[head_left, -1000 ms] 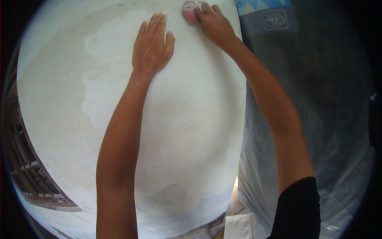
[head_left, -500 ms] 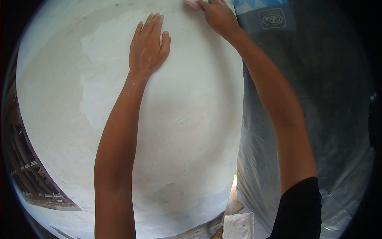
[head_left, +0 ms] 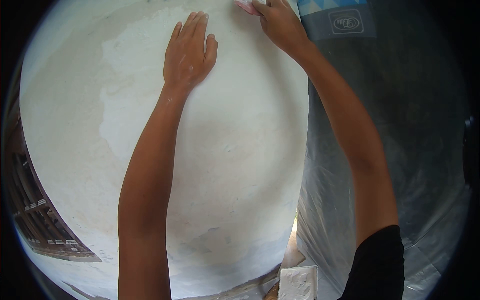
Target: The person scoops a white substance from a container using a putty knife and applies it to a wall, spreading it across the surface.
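Note:
My left hand [head_left: 187,52] lies flat on a white plastered surface [head_left: 240,125], fingers extended and the thumb a little apart. Whitish smears mark the back of this hand. At the top edge of the view, my right hand [head_left: 282,25] grips a flat pinkish piece [head_left: 248,6] against the same surface. Most of that piece is cut off by the frame, so its kind cannot be told. Around the left hand the surface shows patches of brighter white and duller grey-beige.
Dark plastic sheeting [head_left: 400,125] with a printed logo and blue pattern hangs along the right side of the surface. A rectangular container [head_left: 298,283] with white paste sits below, near the bottom edge. Dark slatted woodwork [head_left: 37,210] shows at lower left.
My left hand has slid slightly up and to the right on the surface. My right hand, still gripping the pinkish piece, has shifted slightly right.

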`<state>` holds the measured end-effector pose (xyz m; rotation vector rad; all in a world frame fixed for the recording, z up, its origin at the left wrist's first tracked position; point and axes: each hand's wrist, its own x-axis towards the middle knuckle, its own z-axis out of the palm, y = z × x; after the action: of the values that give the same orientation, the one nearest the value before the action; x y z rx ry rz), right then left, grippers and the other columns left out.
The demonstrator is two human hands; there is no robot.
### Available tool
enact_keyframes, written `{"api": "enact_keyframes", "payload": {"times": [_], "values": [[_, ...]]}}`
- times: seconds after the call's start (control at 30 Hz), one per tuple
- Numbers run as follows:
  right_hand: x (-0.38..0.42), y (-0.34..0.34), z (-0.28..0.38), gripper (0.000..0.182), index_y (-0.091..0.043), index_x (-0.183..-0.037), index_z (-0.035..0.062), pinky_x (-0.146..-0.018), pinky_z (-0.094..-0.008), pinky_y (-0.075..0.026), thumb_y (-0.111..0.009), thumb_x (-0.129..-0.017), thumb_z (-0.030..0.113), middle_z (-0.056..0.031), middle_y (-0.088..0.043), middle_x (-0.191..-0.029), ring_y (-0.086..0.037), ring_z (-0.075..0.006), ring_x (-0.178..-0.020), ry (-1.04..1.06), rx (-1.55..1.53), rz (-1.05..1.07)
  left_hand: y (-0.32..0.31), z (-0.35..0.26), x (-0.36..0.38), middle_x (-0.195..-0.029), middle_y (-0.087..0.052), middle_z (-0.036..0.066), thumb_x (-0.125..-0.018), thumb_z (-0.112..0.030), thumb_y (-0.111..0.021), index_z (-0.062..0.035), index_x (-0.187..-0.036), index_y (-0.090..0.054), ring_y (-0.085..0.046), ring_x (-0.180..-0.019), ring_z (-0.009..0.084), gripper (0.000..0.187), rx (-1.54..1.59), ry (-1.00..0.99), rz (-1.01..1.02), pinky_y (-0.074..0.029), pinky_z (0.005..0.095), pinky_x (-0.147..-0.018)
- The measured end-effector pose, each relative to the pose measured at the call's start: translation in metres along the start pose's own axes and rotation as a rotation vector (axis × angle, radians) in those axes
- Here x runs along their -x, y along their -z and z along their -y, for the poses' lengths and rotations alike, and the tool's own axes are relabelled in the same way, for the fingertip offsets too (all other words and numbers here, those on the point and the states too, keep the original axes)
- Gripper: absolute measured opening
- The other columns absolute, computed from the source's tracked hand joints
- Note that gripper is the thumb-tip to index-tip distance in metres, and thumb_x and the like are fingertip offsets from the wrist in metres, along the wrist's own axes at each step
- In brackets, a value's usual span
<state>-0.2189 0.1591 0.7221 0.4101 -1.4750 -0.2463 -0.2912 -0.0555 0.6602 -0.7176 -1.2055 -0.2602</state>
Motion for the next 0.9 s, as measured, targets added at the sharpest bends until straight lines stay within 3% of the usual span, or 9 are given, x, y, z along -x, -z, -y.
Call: {"api": "enact_keyframes", "payload": {"times": [0.23,0.3,0.33,0.47,0.53,0.63,0.67,0.77,0.9], "values": [[-0.008,-0.019,-0.012,0.021,-0.066,-0.105,-0.0012,-0.096,-0.048,-0.05,-0.049,-0.093,0.001,-0.0245,-0.056,-0.117,-0.059,-0.0419,-0.108,0.088,0.032,0.097,0.001,0.001,0.0,-0.146,-0.056,0.016,-0.1,-0.018,-0.045,0.0022,-0.142,-0.053,-0.046,-0.143,0.0292,0.047,0.016,-0.001,-0.004,-0.029,0.043,-0.123],[0.011,-0.022,-0.02,0.016,-0.066,-0.103,-0.0024,-0.088,-0.0454,-0.053,-0.056,-0.092,0.003,-0.0212,-0.062,-0.105,-0.064,-0.0351,-0.095,0.323,0.037,-0.058,0.001,0.001,0.0,-0.146,-0.056,0.016,-0.1,-0.018,-0.045,0.0019,-0.142,-0.053,-0.046,-0.143,0.029,0.047,0.018,-0.005,-0.01,-0.029,0.043,-0.123],[0.022,-0.011,-0.013,0.035,-0.068,-0.12,0.0016,-0.08,-0.0423,-0.051,-0.069,-0.086,-0.002,-0.0114,-0.056,-0.099,-0.058,-0.029,-0.092,0.255,0.013,0.028,0.001,0.001,0.001,-0.146,-0.056,0.016,-0.1,-0.018,-0.045,0.0017,-0.142,-0.053,-0.046,-0.143,0.0288,0.047,0.017,-0.008,-0.018,-0.029,0.043,-0.123],[0.029,0.024,-0.01,0.024,-0.068,-0.111,-0.0014,-0.078,-0.0431,-0.051,-0.067,-0.087,-0.002,-0.012,-0.057,-0.098,-0.058,-0.0286,-0.09,0.187,-0.065,0.21,0.0,0.001,0.0,-0.146,-0.057,0.016,-0.1,-0.019,-0.045,0.0014,-0.141,-0.053,-0.046,-0.143,0.0285,0.047,0.021,0.005,-0.026,-0.029,0.043,-0.122],[0.016,0.028,-0.028,0.013,-0.065,-0.099,-0.0028,-0.079,-0.0432,-0.052,-0.063,-0.087,-0.004,-0.0117,-0.059,-0.098,-0.059,-0.0293,-0.092,-0.137,-0.182,0.344,0.0,0.001,0.0,-0.146,-0.057,0.015,-0.1,-0.018,-0.046,0.0014,-0.14,-0.054,-0.046,-0.142,0.0284,0.046,0.021,0.006,-0.025,-0.03,0.0431,-0.122],[-0.001,0.036,-0.046,0.019,-0.065,-0.105,-0.0034,-0.077,-0.0406,-0.053,-0.064,-0.089,0.007,-0.0158,-0.064,-0.091,-0.062,-0.026,-0.079,-0.278,-0.158,0.381,0.0,0.001,0.001,-0.145,-0.057,0.015,-0.099,-0.018,-0.046,0.0015,-0.139,-0.055,-0.047,-0.142,0.0284,0.045,0.035,0.008,-0.03,-0.031,0.0432,-0.122],[-0.003,0.031,-0.056,0.02,-0.062,-0.099,-0.0033,-0.067,-0.0378,-0.049,-0.069,-0.087,0.011,-0.0116,-0.061,-0.079,-0.055,-0.0192,-0.071,-0.292,-0.214,0.313,0.001,0.001,0.001,-0.145,-0.057,0.015,-0.099,-0.018,-0.046,0.0015,-0.139,-0.055,-0.047,-0.142,0.0284,0.045,0.034,0.009,-0.031,-0.031,0.0432,-0.122],[-0.009,0.041,-0.045,0.016,-0.059,-0.095,-0.0036,-0.068,-0.038,-0.048,-0.068,-0.088,0.009,-0.0125,-0.061,-0.081,-0.055,-0.0198,-0.073,-0.306,-0.408,0.161,0.0,0.001,0.001,-0.145,-0.058,0.015,-0.099,-0.017,-0.046,0.0017,-0.139,-0.056,-0.047,-0.142,0.0282,0.045,0.039,0.008,-0.03,-0.031,0.0433,-0.122],[-0.017,0.039,-0.044,0.015,-0.062,-0.099,-0.0046,-0.069,-0.0388,-0.048,-0.066,-0.089,0.006,-0.0132,-0.061,-0.08,-0.055,-0.0197,-0.074,-0.326,-0.34,0.06,0.0,0.001,0.001,-0.145,-0.058,0.015,-0.099,-0.017,-0.046,0.0016,-0.138,-0.056,-0.047,-0.142,0.0282,0.045,0.038,0.012,-0.03,-0.031,0.0434,-0.122]]}}
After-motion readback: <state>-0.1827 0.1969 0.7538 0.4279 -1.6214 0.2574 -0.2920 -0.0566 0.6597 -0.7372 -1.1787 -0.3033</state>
